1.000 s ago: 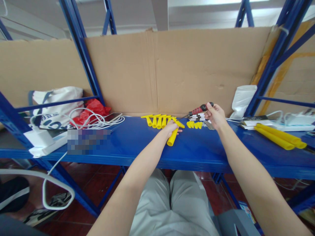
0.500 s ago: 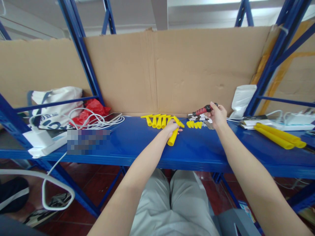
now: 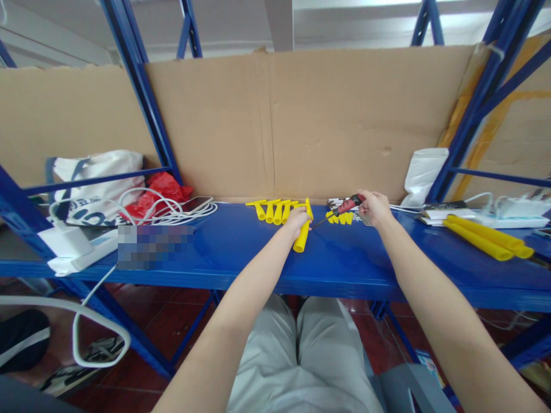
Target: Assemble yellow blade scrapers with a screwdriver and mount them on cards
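My left hand (image 3: pixel 298 222) is closed around a yellow T-shaped tube (image 3: pixel 302 238), its round open end facing me. In my right hand (image 3: pixel 375 207) is a screwdriver (image 3: pixel 349 205) with a red and black handle, its shaft slanting down to the left. The tip is close to the tube's side; whether they touch I cannot tell. Several similar yellow T-shaped pieces (image 3: pixel 278 213) lie in a row just left of my left hand. Beyond the screwdriver shaft sit several small yellow parts (image 3: pixel 340 218).
Two or more long yellow tubes (image 3: pixel 486 238) lie at the right on the blue table (image 3: pixel 241 252). White cables (image 3: pixel 172 215), a red bag (image 3: pixel 166 192) and a power strip (image 3: pixel 90 252) occupy the left. Cardboard (image 3: pixel 336 115) stands behind. Another person's leg (image 3: pixel 26 338) shows at lower left.
The screwdriver and my right hand have come lower and slightly left, the tip shifting from the tube's top to its side. The held T-piece has turned, its crossbar now pointing more away from me.
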### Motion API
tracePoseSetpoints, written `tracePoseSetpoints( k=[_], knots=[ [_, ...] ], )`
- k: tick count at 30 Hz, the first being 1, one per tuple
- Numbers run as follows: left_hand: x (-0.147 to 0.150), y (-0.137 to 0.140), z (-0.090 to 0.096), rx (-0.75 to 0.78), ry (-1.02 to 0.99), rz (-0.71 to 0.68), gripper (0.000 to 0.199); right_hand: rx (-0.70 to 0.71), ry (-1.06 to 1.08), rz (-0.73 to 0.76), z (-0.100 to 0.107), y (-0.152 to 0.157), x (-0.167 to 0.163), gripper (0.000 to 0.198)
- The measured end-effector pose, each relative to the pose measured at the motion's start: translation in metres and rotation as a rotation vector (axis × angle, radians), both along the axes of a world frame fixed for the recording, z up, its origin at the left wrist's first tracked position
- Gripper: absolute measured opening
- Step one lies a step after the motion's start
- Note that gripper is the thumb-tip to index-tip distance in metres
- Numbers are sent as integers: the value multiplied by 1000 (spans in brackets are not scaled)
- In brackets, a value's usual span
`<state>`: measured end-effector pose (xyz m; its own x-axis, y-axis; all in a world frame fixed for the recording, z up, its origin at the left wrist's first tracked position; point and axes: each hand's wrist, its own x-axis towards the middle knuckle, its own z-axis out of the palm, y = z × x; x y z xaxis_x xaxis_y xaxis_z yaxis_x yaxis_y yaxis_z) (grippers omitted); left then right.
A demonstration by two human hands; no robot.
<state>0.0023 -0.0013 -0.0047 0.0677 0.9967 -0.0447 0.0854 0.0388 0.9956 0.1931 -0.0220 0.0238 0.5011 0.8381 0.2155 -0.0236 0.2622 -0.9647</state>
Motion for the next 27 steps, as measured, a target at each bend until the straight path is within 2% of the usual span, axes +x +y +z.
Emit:
tracePoseSetpoints(
  k=[7, 14, 18, 27],
  knots=[
    [0, 2, -1, 31, 55, 0, 48, -364, -454, 62, -15, 5, 3, 24],
    [2, 0, -8, 91, 318, -51, 48, -636, -867, 118, -22, 3, -3, 35],
    [3, 1, -12, 145, 370, -42, 49, -664, -1075, 136, -22, 2, -4, 39],
    [5, 0, -14, 141, 376, 14, 51, -638, -1251, 140, -23, 6, 1, 46]
  ],
)
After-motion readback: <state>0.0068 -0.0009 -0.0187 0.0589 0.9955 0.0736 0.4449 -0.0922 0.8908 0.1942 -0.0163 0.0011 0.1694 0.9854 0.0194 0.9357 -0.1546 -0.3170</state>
